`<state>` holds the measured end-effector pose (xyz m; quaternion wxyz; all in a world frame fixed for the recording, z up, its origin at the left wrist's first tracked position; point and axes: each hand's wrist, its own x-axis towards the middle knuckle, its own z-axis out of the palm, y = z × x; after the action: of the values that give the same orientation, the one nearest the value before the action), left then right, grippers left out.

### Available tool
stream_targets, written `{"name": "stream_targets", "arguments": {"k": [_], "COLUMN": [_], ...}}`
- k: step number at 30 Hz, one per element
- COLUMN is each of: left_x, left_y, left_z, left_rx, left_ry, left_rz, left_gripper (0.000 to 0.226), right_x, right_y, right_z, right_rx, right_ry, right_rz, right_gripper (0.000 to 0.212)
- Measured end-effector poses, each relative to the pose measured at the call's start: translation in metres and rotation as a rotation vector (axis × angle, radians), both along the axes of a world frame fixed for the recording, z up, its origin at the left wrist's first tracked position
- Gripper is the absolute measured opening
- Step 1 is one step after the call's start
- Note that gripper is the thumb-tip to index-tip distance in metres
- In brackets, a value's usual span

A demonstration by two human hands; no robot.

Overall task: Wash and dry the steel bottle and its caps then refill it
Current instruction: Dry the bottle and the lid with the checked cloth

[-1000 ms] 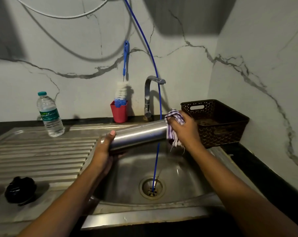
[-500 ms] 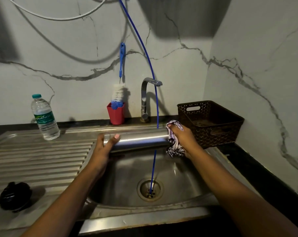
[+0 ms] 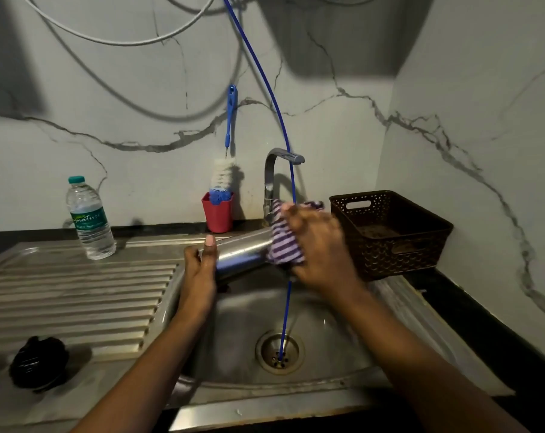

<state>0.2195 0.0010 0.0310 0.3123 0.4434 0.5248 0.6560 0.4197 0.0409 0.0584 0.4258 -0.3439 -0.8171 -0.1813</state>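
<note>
1. At the counter: steel sink (image 3: 240, 332) in the middle, ribbed drainboard (image 3: 77, 295) to its left, marble-look wall behind.
2. Brown perforated basket (image 3: 386, 260) sits on the counter right of the sink, near the corner.
3. Steel bottle (image 3: 243, 248) is held above the sink's back edge, lying roughly horizontal with the right end a bit higher. It touches neither sink nor drainboard.
4. Left hand (image 3: 199, 276) grips the bottle's left end, fingers curled round it, thumb up over the top.
5. Right hand (image 3: 321, 254) is motion-blurred. It clasps a striped cloth (image 3: 283, 245) wrapped round the bottle's right end.
6. Plastic water bottle (image 3: 90, 220) stands upright at the back of the drainboard, cap on.
7. Tap (image 3: 271, 182) is behind the cloth, spout pointing right.
8. Red cup (image 3: 218, 214) stands against the wall left of the tap, holding a bottle brush (image 3: 222, 176) upright with its blue handle leaning on the wall.
9. Black cap (image 3: 38, 364) lies on the drainboard's near left part, well apart from the steel bottle.
10. Thin blue tube (image 3: 265, 82) comes down from above, passes the tap and cloth, and ends in the drain (image 3: 266, 354).
</note>
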Motion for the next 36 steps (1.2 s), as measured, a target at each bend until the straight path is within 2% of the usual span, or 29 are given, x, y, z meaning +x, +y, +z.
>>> {"name": "stream_targets", "arguments": {"k": [3, 6, 10, 12, 17, 20, 23, 25, 29, 31, 34, 36], "left_x": [0.004, 0.001, -0.006, -0.006, -0.007, -0.015, -0.017, -0.018, -0.025, -0.026, -0.025, -0.021], "left_y": [-0.005, -0.01, -0.006, -0.004, -0.004, -0.008, -0.01, -0.01, -0.013, -0.014, -0.013, -0.013], "left_z": [0.001, 0.003, -0.001, -0.006, -0.007, -0.005, -0.004, -0.003, 0.002, 0.006, 0.008, 0.007], "left_rx": [0.091, 0.214, 0.307, 0.348, 0.444, 0.497, 0.525, 0.552, 0.591, 0.64, 0.695, 0.7], "left_ry": [0.126, 0.177, 0.257, 0.305, 0.367, 0.425, 0.57, 0.66, 0.805, 0.892, 0.993, 1.05], "left_rz": [0.049, 0.063, 0.054, 0.03, -0.01, -0.016, -0.037, -0.025, -0.014, -0.034, -0.102, -0.123], "left_gripper": [0.042, 0.039, 0.048, 0.05, 0.033, 0.031, 0.032, 0.032, 0.034, 0.035, 0.046, 0.05], "right_x": [-0.048, -0.032, 0.025, 0.017, -0.048, -0.003, 0.03, 0.011, -0.034, -0.018, 0.019, 0.02], "right_y": [-0.01, 0.007, 0.03, 0.02, -0.004, 0.019, 0.025, 0.016, -0.002, 0.006, 0.02, 0.015], "right_z": [-0.02, -0.023, -0.023, -0.025, -0.025, -0.031, -0.031, -0.028, -0.025, -0.026, -0.027, -0.026], "right_rx": [0.05, 0.073, -0.095, -0.099, 0.044, -0.142, -0.384, -0.339, -0.126, -0.237, -0.63, -0.676], "right_ry": [-0.243, -0.32, -0.12, -0.149, -0.284, -0.242, -0.217, -0.224, -0.214, -0.196, -0.098, -0.06], "right_rz": [0.01, 0.027, -0.029, -0.005, 0.115, 0.064, 0.024, 0.102, 0.232, 0.221, 0.218, 0.238], "right_gripper": [0.077, 0.072, 0.072, 0.074, 0.079, 0.093, 0.095, 0.096, 0.096, 0.098, 0.096, 0.1]}}
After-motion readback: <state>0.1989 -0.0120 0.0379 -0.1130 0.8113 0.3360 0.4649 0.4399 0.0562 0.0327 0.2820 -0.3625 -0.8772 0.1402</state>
